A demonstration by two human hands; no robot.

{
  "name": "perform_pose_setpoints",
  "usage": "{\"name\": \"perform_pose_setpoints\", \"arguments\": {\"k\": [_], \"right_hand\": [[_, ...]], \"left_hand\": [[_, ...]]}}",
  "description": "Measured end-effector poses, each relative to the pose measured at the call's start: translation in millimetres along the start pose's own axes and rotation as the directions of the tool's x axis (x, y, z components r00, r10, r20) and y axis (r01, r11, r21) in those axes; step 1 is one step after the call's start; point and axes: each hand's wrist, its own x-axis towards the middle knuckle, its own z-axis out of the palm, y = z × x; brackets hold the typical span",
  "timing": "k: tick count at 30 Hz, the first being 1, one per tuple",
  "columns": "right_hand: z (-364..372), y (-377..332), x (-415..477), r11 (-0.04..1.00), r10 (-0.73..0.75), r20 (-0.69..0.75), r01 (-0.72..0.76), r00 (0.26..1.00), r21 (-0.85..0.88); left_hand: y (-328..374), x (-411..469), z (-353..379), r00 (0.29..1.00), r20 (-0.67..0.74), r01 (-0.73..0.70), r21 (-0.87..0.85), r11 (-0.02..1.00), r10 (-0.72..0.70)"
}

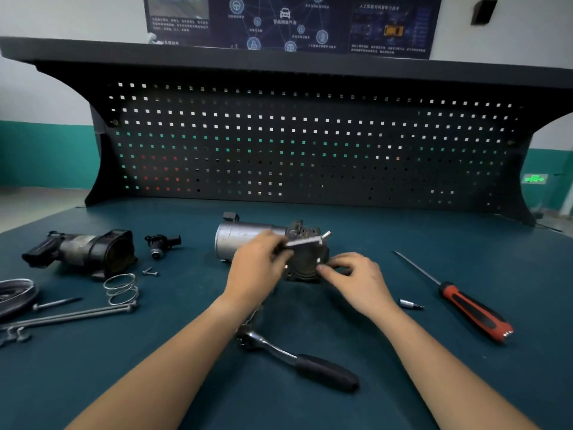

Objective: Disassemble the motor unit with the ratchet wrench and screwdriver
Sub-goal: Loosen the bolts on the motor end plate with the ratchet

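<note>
The motor unit (238, 240), a silver cylinder with a dark gear housing (307, 259) at its right end, lies on the green bench mat. My left hand (257, 268) pinches a thin silver tool shaft (305, 242) laid across the top of the housing. My right hand (356, 277) has its fingertips on the housing's right front side at a small fastener. The ratchet wrench (297, 358) with a black grip lies on the mat between my forearms. The red-and-black screwdriver (459, 301) lies to the right, in neither hand.
At the left lie a second dark motor part (83, 249), a small black fitting (161, 242), a coil spring (121, 288), loose screws (150, 271), long bolts (71, 315) and a spanner (14, 335). A small bit (410, 304) lies near the screwdriver. A black pegboard (310, 144) stands behind.
</note>
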Motion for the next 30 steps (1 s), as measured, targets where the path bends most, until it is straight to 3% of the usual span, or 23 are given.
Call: {"name": "perform_pose_setpoints", "arguments": {"k": [4,7,9,12,14,17,19,21,23,26,30], "right_hand": [[-4,-9,2,0.994,-0.008,-0.105,0.02,0.994,0.109],[-1,-17,-1,0.977,0.021,-0.06,-0.008,0.998,0.213],[2,-24,-1,0.956,0.028,-0.02,-0.021,0.999,0.294],[5,-48,-2,0.877,0.014,0.101,-0.061,0.995,0.476],[8,-67,-5,0.819,-0.021,0.194,-0.094,0.981,0.567],[20,-100,-14,0.783,-0.089,0.358,-0.156,0.93,0.602],[35,-123,-19,0.782,-0.136,0.445,-0.18,0.885,0.597],[52,-147,-26,0.812,-0.195,0.524,-0.163,0.829,0.56],[72,-164,-30,0.882,-0.294,0.559,-0.005,0.775,0.471],[104,-186,-33,0.917,-0.326,0.573,0.103,0.752,0.386],[154,-209,-46,0.931,-0.308,0.62,0.096,0.722,0.351]], "left_hand": [[1,10,-65,0.951,-0.133,0.203,-0.411,0.889,-0.279],[-13,-7,-120,0.894,-0.077,0.286,-0.662,0.693,-0.442],[-29,-30,-155,0.869,-0.034,0.326,-0.709,0.625,-0.493],[-61,-70,-213,0.829,-0.079,0.383,-0.643,0.664,-0.554],[-86,-93,-254,0.795,-0.181,0.399,-0.562,0.725,-0.579],[-118,-123,-307,0.722,-0.354,0.43,-0.444,0.786,-0.595],[-129,-141,-327,0.711,-0.423,0.456,-0.329,0.827,-0.561],[-131,-158,-331,0.775,-0.42,0.473,-0.112,0.874,-0.473],[-133,-170,-327,0.854,-0.377,0.413,0.076,0.908,-0.357],[-128,-183,-317,0.935,-0.226,0.3,0.089,0.95,-0.274],[-144,-196,-315,0.945,-0.057,0.327,0.123,0.937,-0.322]]}}
